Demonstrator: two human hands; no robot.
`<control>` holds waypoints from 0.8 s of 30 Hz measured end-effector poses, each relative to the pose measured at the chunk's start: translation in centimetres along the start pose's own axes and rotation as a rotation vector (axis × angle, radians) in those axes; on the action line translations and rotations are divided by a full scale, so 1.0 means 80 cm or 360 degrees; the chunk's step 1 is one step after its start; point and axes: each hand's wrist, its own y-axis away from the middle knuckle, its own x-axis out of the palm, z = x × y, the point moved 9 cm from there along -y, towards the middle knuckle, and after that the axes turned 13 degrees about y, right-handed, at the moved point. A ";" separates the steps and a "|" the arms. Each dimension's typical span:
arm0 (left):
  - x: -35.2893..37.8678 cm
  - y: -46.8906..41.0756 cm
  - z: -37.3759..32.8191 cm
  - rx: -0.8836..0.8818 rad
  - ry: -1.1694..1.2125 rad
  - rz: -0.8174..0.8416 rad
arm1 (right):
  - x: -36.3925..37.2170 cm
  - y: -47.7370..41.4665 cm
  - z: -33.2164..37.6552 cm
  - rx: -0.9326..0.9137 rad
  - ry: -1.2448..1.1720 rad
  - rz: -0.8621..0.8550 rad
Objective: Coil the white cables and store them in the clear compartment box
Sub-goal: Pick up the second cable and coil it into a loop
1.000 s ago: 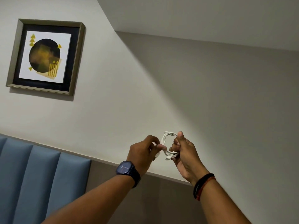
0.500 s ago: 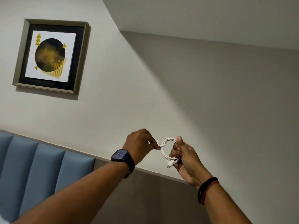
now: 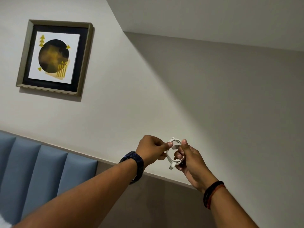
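A: Entry, head view. Both arms raised in front of a pale wall (image 3: 148, 96). The white cable (image 3: 171, 159) is wound into a small coil and sits in the air between the two hands, not resting on any surface.

B: State of each grip?

A: Right hand (image 3: 190, 160): fingers curled closed around the right side of the coil, thumb up beside the knot of turns at the top. Left hand (image 3: 151, 149): closed in a pinch, thumb and forefinger tip on one strand near the top left of the coil. The two hands are close together, touching the same coil.

B: Cable ends?

A: One connector plug (image 3: 171, 167) hangs just below the coil, under the right hand's fingers. A second short stiff piece lies across the upper part of the coil between the two thumbs; possibly the other plug, but the view is too small to say for sure.

B: Wrists?

A: Dark wristwatch (image 3: 134, 163) on the left wrist. Black and red bands (image 3: 212, 194) on the right wrist.

B: Surroundings?

A: Framed print (image 3: 55, 57), dark circle with yellow triangles, hangs upper left on the wall. Blue padded panels (image 3: 41, 170) run along the lower left, topped by a thin ledge. The wall to the right lies in shadow.
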 end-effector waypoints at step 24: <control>0.019 0.009 0.008 0.0350 -0.0344 -0.0053 | -0.032 0.020 -0.027 0.0394 -0.0250 -0.0353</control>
